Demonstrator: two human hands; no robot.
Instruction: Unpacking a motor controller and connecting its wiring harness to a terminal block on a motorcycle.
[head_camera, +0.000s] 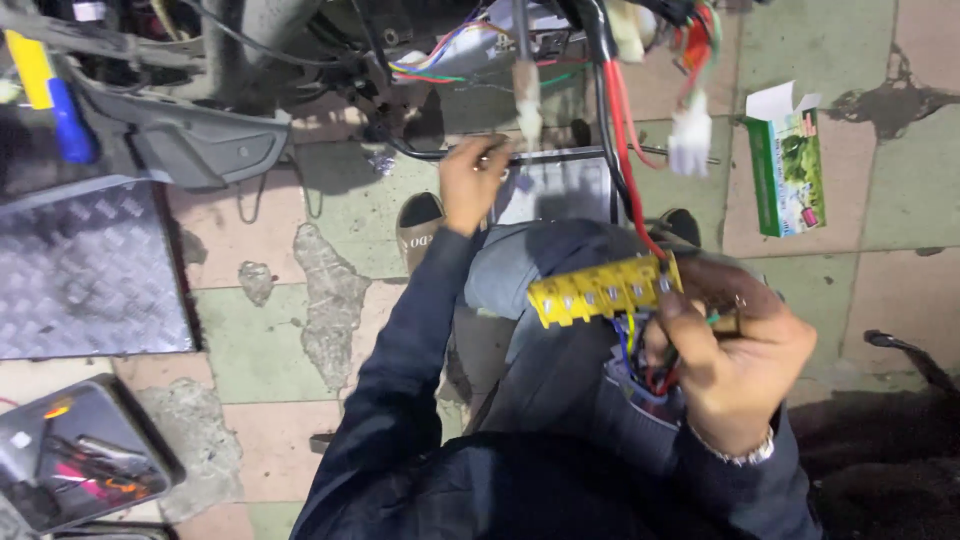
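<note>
The left hand (473, 182) reaches forward on a nearly straight arm in a dark sleeve, back of the hand up, fingers curled closed at the tips. The right hand (735, 355) is drawn close to the body, wrist bent, fingers (680, 335) and thumb pinched together.

Dim, uneven light; floor tiles (860, 190) brighter upper right; deep shadow lower right; motion blur throughout; soft focus.
</note>
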